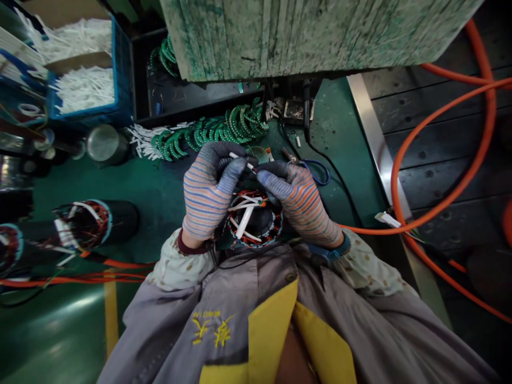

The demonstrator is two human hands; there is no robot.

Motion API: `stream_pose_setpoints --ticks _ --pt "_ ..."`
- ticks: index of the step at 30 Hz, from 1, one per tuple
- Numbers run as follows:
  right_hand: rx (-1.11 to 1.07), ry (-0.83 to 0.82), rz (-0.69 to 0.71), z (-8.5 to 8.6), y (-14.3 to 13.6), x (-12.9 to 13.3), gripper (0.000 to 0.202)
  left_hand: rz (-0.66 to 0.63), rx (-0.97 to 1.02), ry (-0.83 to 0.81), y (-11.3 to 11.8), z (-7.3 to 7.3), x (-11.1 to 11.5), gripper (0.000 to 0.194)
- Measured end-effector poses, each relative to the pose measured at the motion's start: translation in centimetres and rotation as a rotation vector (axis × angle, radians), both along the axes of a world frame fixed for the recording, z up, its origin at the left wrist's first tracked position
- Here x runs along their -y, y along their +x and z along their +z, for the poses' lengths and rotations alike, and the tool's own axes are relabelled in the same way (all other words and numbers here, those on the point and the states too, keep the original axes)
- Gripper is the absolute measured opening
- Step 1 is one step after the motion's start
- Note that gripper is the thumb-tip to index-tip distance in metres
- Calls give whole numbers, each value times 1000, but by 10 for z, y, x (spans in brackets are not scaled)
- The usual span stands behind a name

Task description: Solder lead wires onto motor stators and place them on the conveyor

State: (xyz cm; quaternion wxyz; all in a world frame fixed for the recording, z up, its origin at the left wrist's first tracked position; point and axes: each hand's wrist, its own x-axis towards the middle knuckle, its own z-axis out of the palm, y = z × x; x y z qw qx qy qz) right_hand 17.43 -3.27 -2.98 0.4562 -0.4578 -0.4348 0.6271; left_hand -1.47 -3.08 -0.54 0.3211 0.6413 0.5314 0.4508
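My left hand (214, 184), in a striped knit glove, pinches a thin white sleeve tube (239, 158) between thumb and fingers. Facing it, my right hand (298, 194), gloved the same way, has thumb and forefinger closed at the tube's lower right end, where a bit of wire shows; the fingers cover most of that wire. Just below both hands stands a motor stator (256, 218) with copper windings, light-blue edging and white sleeves lying across its open end. Behind my hands lies a row of green curved circuit boards (216, 130) with white sleeves at its left end.
A blue bin (120, 80) full of white tubes stands at the back left, beside a black tray (140, 80). More wound stators (96, 221) lie left. A soldering iron (306, 106) with its cable is behind right. Orange hose (394, 181) loops past the metal table edge (374, 122).
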Motion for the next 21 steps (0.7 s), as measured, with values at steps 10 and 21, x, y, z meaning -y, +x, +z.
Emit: stream_pose_setpoints --ticks 10,21 --pt "-55 -61 1 0 0 1 60 -10 -108 -92 -2 13 3 48" --pt "-142 -53 241 -7 23 3 67 -113 -48 -75 -6 12 -11 55"
